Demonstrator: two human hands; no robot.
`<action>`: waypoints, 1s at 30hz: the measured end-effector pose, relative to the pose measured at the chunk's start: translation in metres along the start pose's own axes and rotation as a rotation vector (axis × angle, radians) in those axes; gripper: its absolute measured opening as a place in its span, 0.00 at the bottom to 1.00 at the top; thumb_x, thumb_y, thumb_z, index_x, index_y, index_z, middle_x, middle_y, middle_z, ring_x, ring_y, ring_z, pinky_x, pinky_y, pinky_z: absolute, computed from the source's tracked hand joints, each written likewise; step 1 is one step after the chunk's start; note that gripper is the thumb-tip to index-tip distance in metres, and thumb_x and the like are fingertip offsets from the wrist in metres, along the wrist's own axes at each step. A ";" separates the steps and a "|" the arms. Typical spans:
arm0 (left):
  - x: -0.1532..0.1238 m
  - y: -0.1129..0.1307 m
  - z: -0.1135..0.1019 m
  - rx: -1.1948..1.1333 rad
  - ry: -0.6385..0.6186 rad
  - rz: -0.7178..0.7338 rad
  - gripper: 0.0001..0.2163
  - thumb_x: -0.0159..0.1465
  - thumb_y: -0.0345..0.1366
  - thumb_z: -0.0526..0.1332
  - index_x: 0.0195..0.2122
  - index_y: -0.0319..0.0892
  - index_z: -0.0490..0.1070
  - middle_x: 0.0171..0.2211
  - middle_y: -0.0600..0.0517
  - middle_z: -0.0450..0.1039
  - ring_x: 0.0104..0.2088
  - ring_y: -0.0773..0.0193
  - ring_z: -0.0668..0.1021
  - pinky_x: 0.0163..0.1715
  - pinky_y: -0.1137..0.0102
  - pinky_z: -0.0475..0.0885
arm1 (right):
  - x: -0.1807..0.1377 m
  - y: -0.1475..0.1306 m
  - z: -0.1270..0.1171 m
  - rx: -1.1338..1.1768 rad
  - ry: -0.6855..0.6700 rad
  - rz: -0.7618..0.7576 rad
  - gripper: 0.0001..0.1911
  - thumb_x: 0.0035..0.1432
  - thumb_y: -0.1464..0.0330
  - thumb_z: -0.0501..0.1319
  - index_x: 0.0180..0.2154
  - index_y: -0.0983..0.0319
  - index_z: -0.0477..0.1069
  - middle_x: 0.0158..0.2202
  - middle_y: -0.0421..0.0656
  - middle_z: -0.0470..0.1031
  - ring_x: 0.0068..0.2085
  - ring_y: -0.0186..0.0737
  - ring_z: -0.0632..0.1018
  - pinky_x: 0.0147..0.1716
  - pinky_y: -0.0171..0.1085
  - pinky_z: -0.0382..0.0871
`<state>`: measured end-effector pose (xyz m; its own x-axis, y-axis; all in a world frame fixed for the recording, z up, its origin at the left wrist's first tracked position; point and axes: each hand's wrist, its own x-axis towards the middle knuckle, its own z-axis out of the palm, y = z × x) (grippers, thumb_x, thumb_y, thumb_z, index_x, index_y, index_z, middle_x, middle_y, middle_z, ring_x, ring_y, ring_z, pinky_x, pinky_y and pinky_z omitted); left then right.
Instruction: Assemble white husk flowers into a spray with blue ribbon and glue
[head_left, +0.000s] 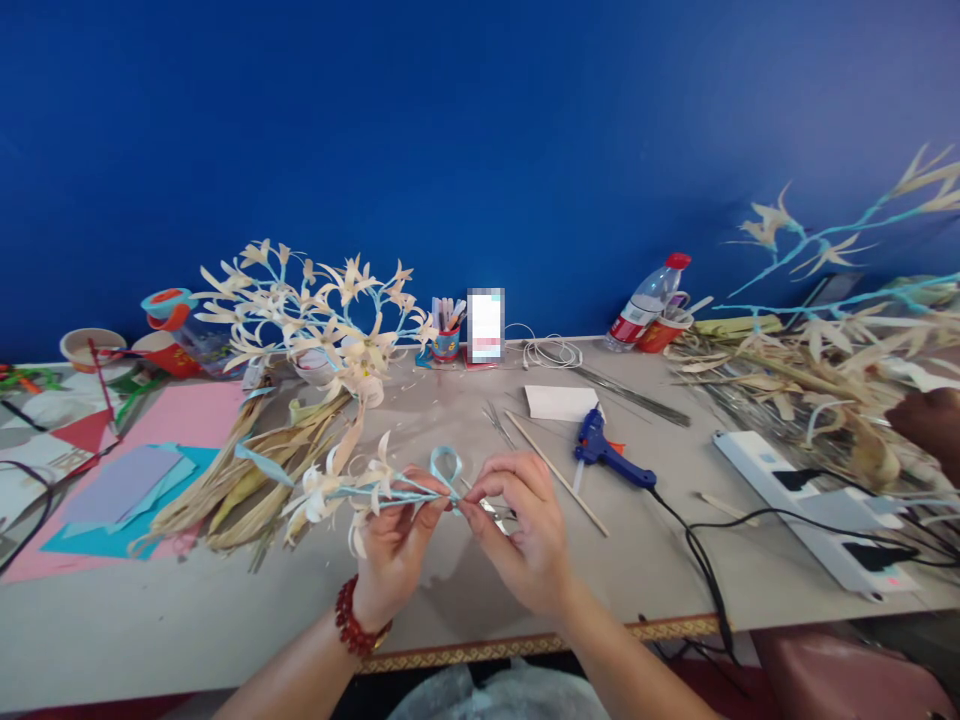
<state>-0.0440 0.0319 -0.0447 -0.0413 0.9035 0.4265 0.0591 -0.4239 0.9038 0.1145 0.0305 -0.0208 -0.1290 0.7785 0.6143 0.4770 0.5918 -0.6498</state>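
Note:
My left hand (394, 555), with a red bead bracelet (356, 618) on its wrist, is closed around the wrapped stems of a small artificial flower spray (319, 490). Its cream flowers point left, and the thin stems are bound in light blue. A light-blue tape (446, 461) rises in a loop above the stem ends. There my right hand (525, 525) pinches the tape between thumb and fingers, close to the left fingertips. Part of a pair of scissors (495, 515) shows on the table behind the right hand.
A blue glue gun (611, 450) and a wooden stick (559, 475) lie right of my hands. Farther right is a white power strip (810, 515) with cables. Dried husks (285, 460) and a larger flower arrangement (330, 310) stand left. Another person's hand (926, 425) is at far right.

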 end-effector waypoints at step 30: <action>0.000 -0.006 0.000 -0.218 -0.108 -0.010 0.04 0.62 0.31 0.60 0.34 0.42 0.75 0.28 0.51 0.70 0.31 0.62 0.73 0.31 0.67 0.71 | 0.011 0.008 -0.032 0.299 -0.227 0.282 0.03 0.61 0.67 0.59 0.36 0.59 0.69 0.40 0.44 0.70 0.42 0.41 0.73 0.34 0.34 0.68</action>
<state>-0.0441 0.0341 -0.0500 0.0673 0.9042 0.4218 -0.1578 -0.4078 0.8993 0.1448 0.0369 -0.0046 -0.2331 0.9240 0.3031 0.2540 0.3587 -0.8982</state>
